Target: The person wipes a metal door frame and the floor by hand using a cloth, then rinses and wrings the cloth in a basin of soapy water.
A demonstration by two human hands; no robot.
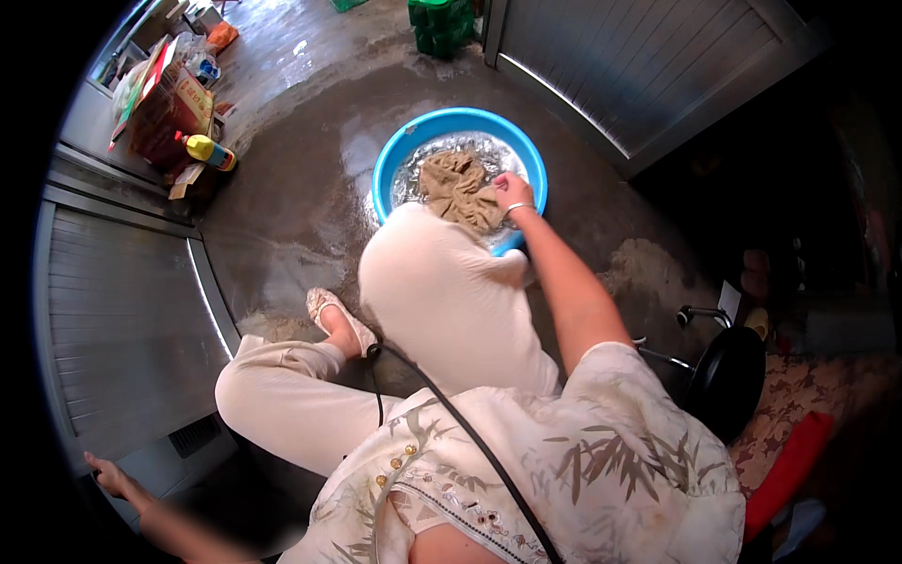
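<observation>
A blue round basin (383,167) stands on the floor in front of me, with water around a wet brown cloth (453,188). My right hand (513,191), a white bangle on its wrist, reaches over the basin's right side. Its fingers are closed on the cloth's right edge. Far off at the lower left, my left hand (111,477) is at the bottom corner of a grey panel door (132,320). Its fingers are bent around something small and dark that I cannot make out. My knee hides the basin's near rim in part.
A yellow bottle (209,152) with a red cap lies beside cardboard boxes (193,101) at the left. Another grey door (629,70) stands at the far right. A green pack (442,26) is at the back. A black stool seat (728,385) is near my right side. The floor (301,179) looks wet.
</observation>
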